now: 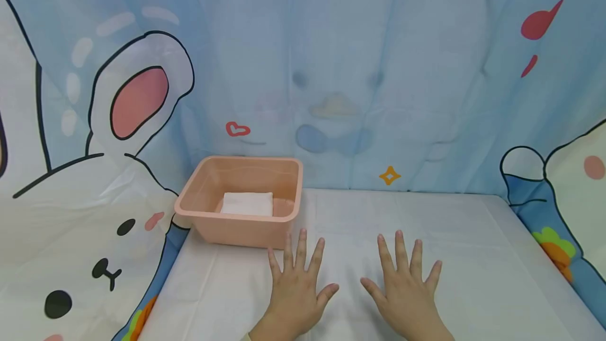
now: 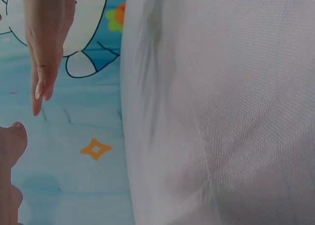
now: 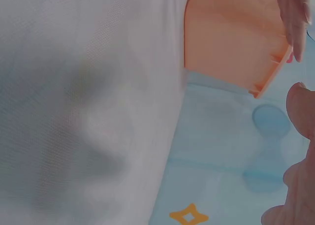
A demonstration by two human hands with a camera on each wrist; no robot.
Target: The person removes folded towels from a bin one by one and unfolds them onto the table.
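Both hands are held palm down over the white-covered table in the head view, fingers straight and spread, holding nothing. My left hand [image 1: 297, 293] is just in front of a peach plastic bin [image 1: 246, 230], its fingertips close to the bin's near right corner. Off to the right, my right hand [image 1: 408, 293] has only tablecloth around it. Inside the bin lies a folded white cloth or pad [image 1: 248, 204]; its exact kind is unclear. Part of the bin [image 3: 231, 38] also shows in the right wrist view, beyond the table surface.
White cloth [image 1: 473, 257] covers the table. Behind it hangs a light blue curtain [image 1: 426, 93] with cartoon prints, and a printed rabbit [image 1: 94, 236] fills the left side. The bin stands at the table's back left, near the curtain.
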